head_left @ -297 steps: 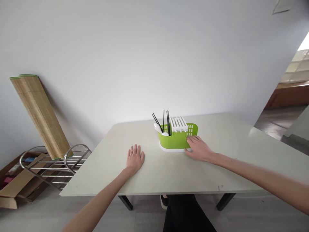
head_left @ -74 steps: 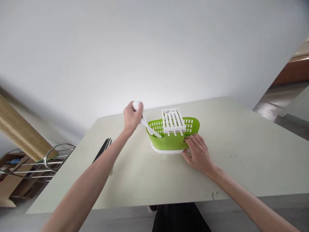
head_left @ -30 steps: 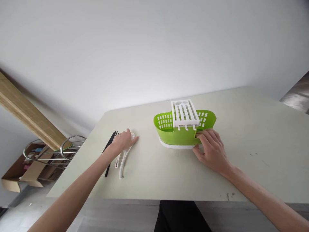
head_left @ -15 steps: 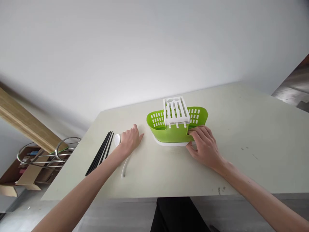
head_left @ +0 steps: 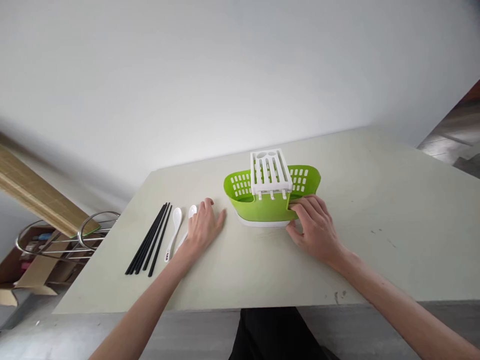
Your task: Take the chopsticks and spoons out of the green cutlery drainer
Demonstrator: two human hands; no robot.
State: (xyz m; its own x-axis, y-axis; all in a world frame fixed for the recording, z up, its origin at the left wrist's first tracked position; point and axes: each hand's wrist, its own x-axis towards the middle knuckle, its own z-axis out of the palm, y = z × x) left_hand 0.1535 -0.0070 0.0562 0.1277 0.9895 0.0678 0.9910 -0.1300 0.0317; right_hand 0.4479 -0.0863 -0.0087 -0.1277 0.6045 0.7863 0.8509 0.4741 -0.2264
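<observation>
A green cutlery holder (head_left: 258, 210) with a white slotted rack (head_left: 270, 172) on top and a white base stands upright on the table. My right hand (head_left: 315, 225) grips its right front edge, fingers inside the low opening and thumb at the base. Left of the holder, my left hand (head_left: 204, 225) is palm down with its thumb spread, apart from the holder. Just beside it, a white spoon (head_left: 192, 210) is partly hidden by the hand and wrist. Another white spoon (head_left: 174, 230) lies farther left in full view.
Several black chopsticks (head_left: 148, 242) lie on the left of the pale table (head_left: 240, 270). A wall rises behind the table. To the left, past the edge, are a metal rack (head_left: 75, 245), a long wooden-looking piece (head_left: 41, 190) and an open cardboard box (head_left: 39, 267).
Relative to the spoons, my left hand has moved slightly right, uncovering the left spoon and the chopsticks' lower ends. The curved white handle seen below my wrist is now out of sight. My right hand keeps its grip.
</observation>
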